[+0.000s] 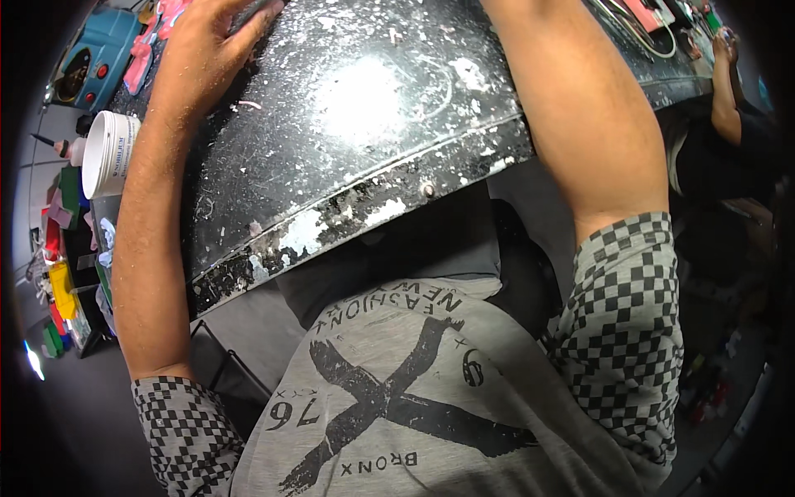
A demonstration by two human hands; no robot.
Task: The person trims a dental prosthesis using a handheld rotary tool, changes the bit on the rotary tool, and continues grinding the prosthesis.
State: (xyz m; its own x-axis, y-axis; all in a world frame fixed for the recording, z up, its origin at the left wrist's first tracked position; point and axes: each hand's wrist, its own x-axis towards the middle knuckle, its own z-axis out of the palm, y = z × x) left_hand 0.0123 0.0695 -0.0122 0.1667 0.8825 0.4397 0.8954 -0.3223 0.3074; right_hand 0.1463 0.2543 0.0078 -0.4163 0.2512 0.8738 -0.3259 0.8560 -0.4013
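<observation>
The left hand (pixel 203 50) is lying flat with its fingers spread on the black, white-flecked bench (pixel 364 124), its grip loose and holding nothing. The right forearm (pixel 580 108) is running up past the top edge, so I cannot tell that hand's grip. A white tub (pixel 108 153) is lying on its side just beside the left forearm, with a blue machine (pixel 95 58) sitting farther out.

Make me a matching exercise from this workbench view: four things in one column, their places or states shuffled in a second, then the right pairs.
1. left hand
2. white tub
3. blue machine
4. black worktop

A. far left corner
B. scratched and flecked with white
C. lying on its side at the worktop's left edge
D. flat on the worktop, fingers spread

Pairs: 1-D, 2-C, 3-A, 4-B
</observation>
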